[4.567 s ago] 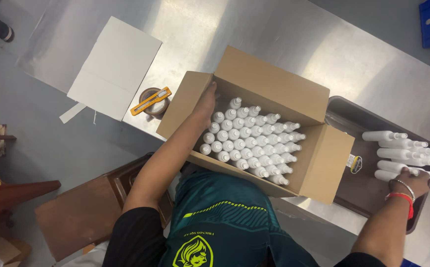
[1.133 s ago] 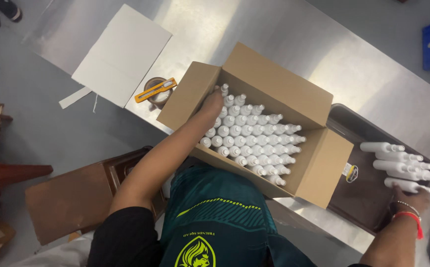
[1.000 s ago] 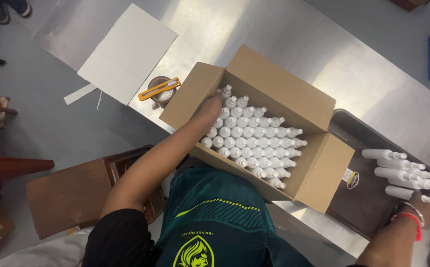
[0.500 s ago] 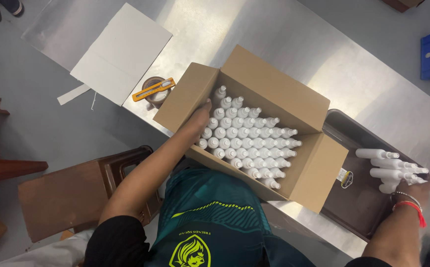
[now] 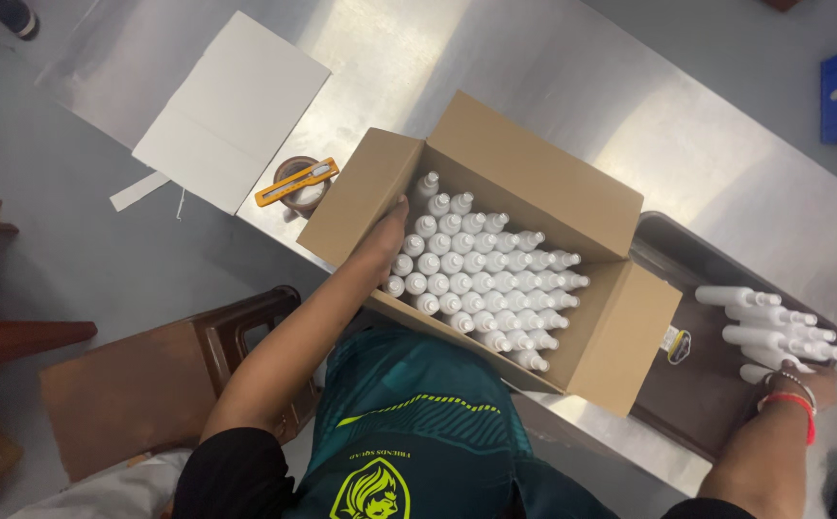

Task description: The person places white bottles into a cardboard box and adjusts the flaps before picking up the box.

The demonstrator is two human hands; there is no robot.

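The left hand [image 5: 387, 228] rests open against the inner left wall of the brown cardboard box [image 5: 534, 183], touching the upright white plastic bottles [image 5: 481, 279] packed inside. The right hand [image 5: 808, 384] closes around a bundle of loose white bottles [image 5: 774, 327] (lying sideways) over the dark brown tray [image 5: 697, 404], well apart from the box.

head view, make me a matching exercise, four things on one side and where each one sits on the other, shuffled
Things:
1. orange utility knife
2. white cardboard sheet
3. loose white bottles
4. left hand

Places:
A. lying in the dark brown tray, by the right hand
B. flat on the steel table, at its far left
C. resting on top of a roll of tape
D. against the inner left wall of the open cardboard box

Pairs: 1-C, 2-B, 3-A, 4-D
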